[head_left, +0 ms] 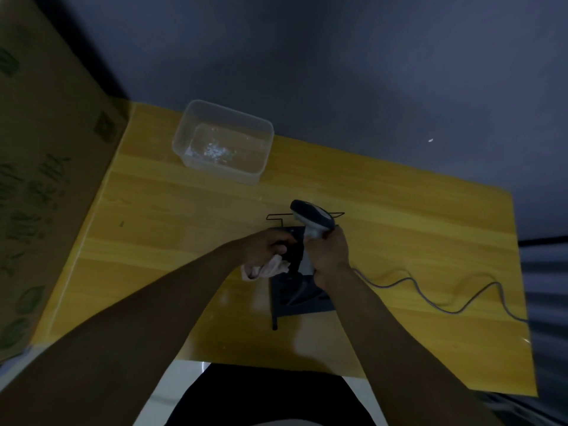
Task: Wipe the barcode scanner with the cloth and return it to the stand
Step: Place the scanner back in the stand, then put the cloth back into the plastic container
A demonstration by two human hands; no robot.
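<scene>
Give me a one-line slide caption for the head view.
Right hand holds the scanner over its stand; left hand grips the cloth beside it.

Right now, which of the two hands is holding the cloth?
The left hand holds the pale pink cloth, bunched under its fingers beside the black stand. The right hand grips the barcode scanner by its handle instead.

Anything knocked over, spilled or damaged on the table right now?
Nothing stands out. The right hand holds the scanner over the stand, the left hand holds the cloth, and the tub sits upright.
</scene>
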